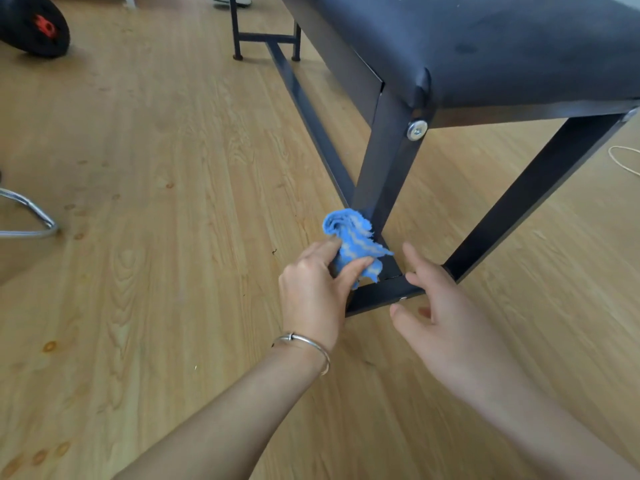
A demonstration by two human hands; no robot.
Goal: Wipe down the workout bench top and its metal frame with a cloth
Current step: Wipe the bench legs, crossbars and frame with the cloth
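The workout bench has a dark padded top (502, 43) at the upper right, standing on a black metal frame (384, 168). My left hand (313, 282) grips a crumpled blue striped cloth (353, 242) and holds it against the foot of the near left leg, where the leg meets the floor bar (381, 294). My right hand (440, 306) hovers with relaxed fingers over the right part of that floor bar, its fingertips at the bar's edge. It holds nothing.
Wooden floor (156, 202) lies all around. A black wheel with a red hub (34, 26) is at the upper left. A chrome tube base (31, 216) sits at the left edge. A thin pale cord (623, 159) lies on the floor at the right.
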